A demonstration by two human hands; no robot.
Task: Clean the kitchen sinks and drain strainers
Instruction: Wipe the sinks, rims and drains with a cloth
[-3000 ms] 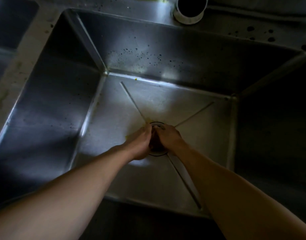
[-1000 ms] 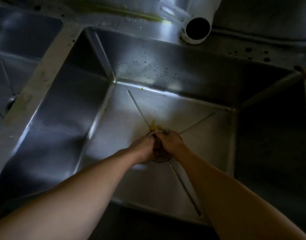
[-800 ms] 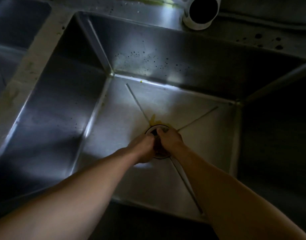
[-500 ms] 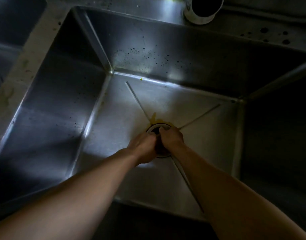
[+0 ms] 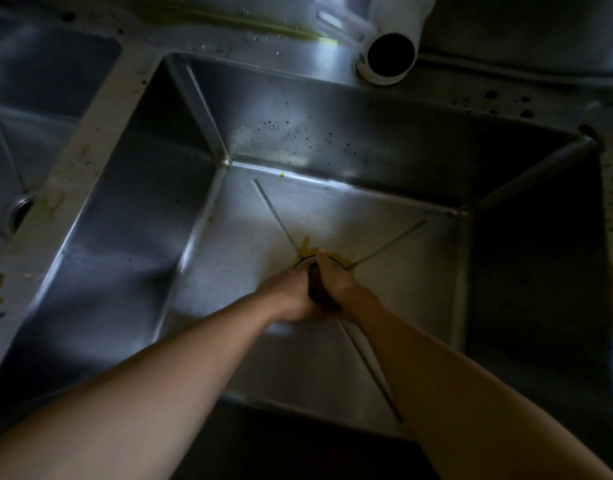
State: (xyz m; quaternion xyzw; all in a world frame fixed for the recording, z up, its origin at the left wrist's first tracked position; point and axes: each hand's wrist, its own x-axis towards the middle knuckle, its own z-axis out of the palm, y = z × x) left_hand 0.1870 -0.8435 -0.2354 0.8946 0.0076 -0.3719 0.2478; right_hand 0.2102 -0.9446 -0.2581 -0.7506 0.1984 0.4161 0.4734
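Both hands down at the round drain (image 5: 327, 261) of the square steel sink (image 5: 180, 237); left hand (image 5: 291, 296) and right hand (image 5: 336, 282) are pressed together, finger grip impossible to tell, yellow gunk (image 5: 305, 247) around the rim.

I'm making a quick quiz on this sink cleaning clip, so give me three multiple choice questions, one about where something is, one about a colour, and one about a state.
1. Where are the left hand and the right hand?
A. On the white spout
B. Side by side at the round drain opening in the floor of the large stainless steel sink basin
C. In the second basin

2. What colour is the residue by that drain?
A. Yellow
B. Red
C. Blue

3. What is the state of the basin's back wall?
A. Covered in foam
B. Spotless
C. Dotted with small dark specks

Answers:
1. B, both hands meet over the drain.
2. A, a yellowish smear edges the drain rim.
3. C, dark specks scatter across the wall.
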